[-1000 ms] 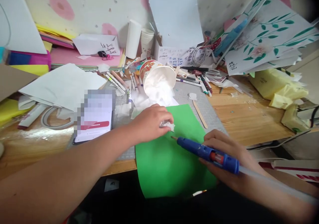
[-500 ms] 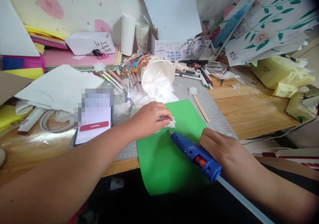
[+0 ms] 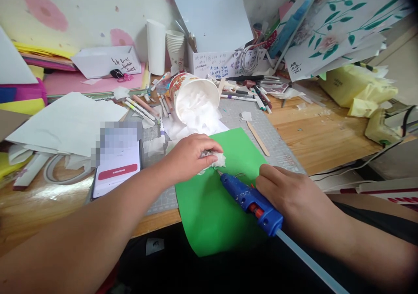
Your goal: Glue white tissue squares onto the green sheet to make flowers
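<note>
Over far half of green paper sheet (image 3: 222, 220), crumpled white tissue (image 3: 220, 160), judged light, soft and best held by its edge, is pinched by left hand (image 3: 193, 155); blue plastic glue gun (image 3: 243, 197) is gripped by right hand (image 3: 287, 194).

Phone (image 3: 118, 161) left of sheet (image 3: 218, 211), stick (image 3: 257, 138) right, tub (image 3: 179, 88) behind

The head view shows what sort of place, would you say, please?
Probably a craft desk, judging by the glue gun in the right hand, the green sheet and scattered markers.
</note>
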